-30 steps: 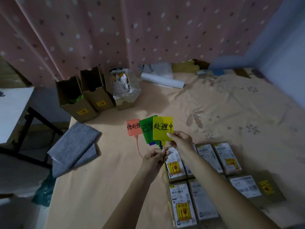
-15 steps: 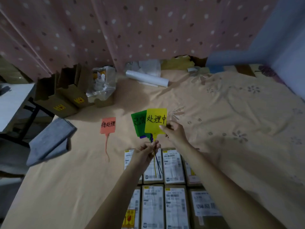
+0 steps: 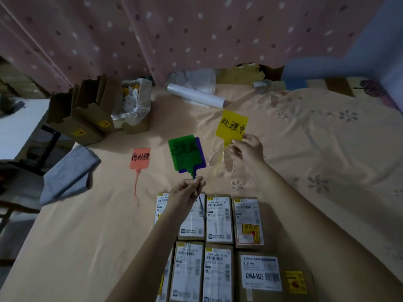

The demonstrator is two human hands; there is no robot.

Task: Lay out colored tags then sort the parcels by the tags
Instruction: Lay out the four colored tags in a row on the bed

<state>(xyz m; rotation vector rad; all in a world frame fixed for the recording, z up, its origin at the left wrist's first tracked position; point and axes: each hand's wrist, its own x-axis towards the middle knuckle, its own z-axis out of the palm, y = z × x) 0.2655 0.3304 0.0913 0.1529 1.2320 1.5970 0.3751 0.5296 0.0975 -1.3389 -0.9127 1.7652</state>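
Observation:
An orange tag lies flat on the bed sheet, its strap trailing toward me. My left hand pinches the stems of a green tag and a purple tag stacked behind it, holding them upright. My right hand pinches the lower edge of a yellow tag, held apart to the right, its strap dangling. Several cardboard parcels with white labels lie in rows below my arms.
Open cardboard boxes and a plastic bag stand at the back left. A folded grey cloth lies at the bed's left edge. A white roll rests near the dotted curtain.
My right hand has pulled the yellow tag away from the green and purple pair, up and to the right. The left hand keeps the other two tags.

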